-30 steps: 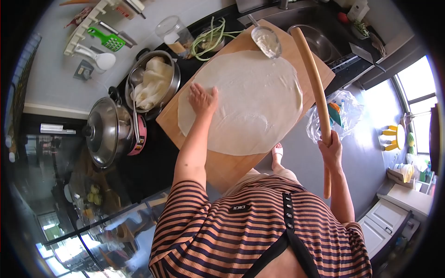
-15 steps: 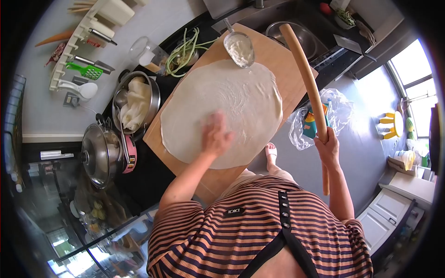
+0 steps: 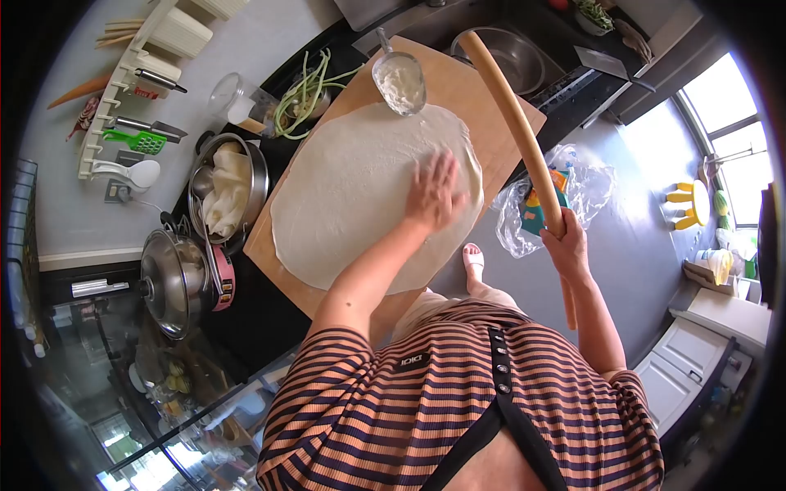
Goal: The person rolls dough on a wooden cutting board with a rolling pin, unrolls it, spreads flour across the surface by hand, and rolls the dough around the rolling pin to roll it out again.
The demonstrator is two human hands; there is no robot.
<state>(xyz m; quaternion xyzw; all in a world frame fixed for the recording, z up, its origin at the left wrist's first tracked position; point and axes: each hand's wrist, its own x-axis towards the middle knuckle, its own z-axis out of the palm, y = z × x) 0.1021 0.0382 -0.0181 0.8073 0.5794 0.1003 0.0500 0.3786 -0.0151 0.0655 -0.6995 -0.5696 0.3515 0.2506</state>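
Note:
A large, thin sheet of dough (image 3: 344, 196) covers much of the wooden board (image 3: 499, 131), with white flour smeared over its upper part. My left hand (image 3: 434, 196) lies flat on the dough near its right edge, fingers spread and slightly blurred. In my right hand (image 3: 566, 245) is a long wooden rolling pin (image 3: 516, 114), gripped toward its lower end and held up off the board on the right. A clear scoop (image 3: 399, 82) filled with flour rests at the far edge of the dough.
Left of the board stand a steel pot (image 3: 260, 180) holding pale cloth and a lidded pan (image 3: 172, 278). Green stalks (image 3: 307, 98) and a clear jar (image 3: 233, 98) are behind. A sink (image 3: 512, 61) lies beyond the board, and a plastic bag (image 3: 594, 180) is at the right.
My left hand has slid across the dough from the lower middle to the right side. The rolling pin stays in my right hand. The whole view has shifted slightly.

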